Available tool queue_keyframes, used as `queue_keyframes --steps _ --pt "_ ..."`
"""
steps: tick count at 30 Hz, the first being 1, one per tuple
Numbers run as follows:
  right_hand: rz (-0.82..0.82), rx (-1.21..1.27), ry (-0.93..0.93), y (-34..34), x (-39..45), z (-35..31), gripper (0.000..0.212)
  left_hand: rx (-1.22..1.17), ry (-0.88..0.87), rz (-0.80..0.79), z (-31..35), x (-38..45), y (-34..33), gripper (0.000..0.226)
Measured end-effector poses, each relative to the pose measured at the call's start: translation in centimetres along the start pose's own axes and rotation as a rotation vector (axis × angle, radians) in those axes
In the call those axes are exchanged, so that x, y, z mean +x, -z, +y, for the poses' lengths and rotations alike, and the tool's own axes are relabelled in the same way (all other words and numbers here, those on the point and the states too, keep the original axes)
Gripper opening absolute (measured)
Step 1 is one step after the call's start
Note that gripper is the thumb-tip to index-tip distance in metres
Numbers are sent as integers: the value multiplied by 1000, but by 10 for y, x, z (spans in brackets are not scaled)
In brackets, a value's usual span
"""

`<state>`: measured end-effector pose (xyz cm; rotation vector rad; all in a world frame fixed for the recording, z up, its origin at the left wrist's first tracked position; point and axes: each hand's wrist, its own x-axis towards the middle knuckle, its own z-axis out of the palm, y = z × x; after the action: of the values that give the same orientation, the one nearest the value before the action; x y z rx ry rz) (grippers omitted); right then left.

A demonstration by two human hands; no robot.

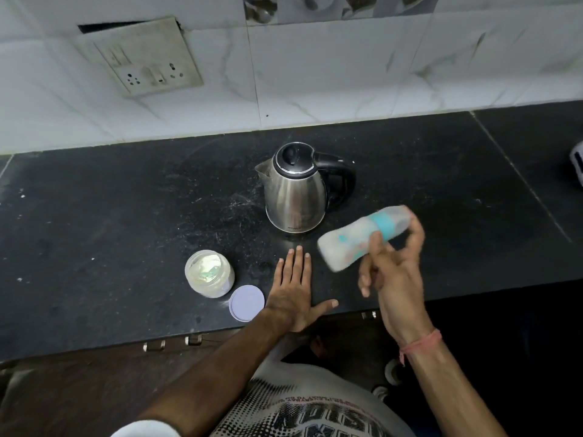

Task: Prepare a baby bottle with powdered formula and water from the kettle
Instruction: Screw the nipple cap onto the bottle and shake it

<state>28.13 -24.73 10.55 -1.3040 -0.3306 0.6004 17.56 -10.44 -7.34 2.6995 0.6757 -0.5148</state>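
Observation:
My right hand (pixel 396 266) grips a baby bottle (pixel 353 239) with a teal collar and clear cap. The bottle lies nearly sideways in the air above the counter, blurred by motion, with milky white liquid inside. My left hand (pixel 295 291) rests flat on the black counter (pixel 110 247), fingers straight and spread, holding nothing. A steel kettle (pixel 295 190) with a black lid and handle stands upright behind both hands. An open jar of pale formula powder (pixel 209 273) stands to the left of my left hand, with its lilac lid (pixel 246 302) lying flat beside it.
A tiled wall with a switch-and-socket plate (pixel 142 58) runs behind the counter. A white object (pixel 577 165) shows partly at the right edge. The counter's front edge runs just under my left palm, with cabinet handles (pixel 192 339) below.

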Motion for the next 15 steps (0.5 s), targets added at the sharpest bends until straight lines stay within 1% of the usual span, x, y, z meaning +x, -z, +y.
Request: queue_keyframes --steps 1,2,5,6,9,10,13,14,15 --pt "-61 -31 1 1 -3 1 66 4 -5 -1 -1 0 -1 131" --pt "-84 -42 16 2 -7 1 68 8 -8 -6 -1 0 -1 130" --pt "47 33 33 7 -2 2 59 13 4 9 0 1 -1 130" --pt "60 30 22 9 0 1 58 10 7 16 1 0 -1 130" --pt "-78 -55 0 8 -7 2 68 15 -9 16 -1 -1 -4 129" --pt "-84 -56 13 9 -10 3 69 16 -10 18 -2 0 -5 130" --pt "65 21 5 13 -7 7 62 25 3 56 0 1 -7 130" --pt "82 20 -21 13 -7 9 62 27 3 67 1 1 -8 130" --pt "46 1 -51 11 -8 11 64 27 2 76 0 1 -10 130"
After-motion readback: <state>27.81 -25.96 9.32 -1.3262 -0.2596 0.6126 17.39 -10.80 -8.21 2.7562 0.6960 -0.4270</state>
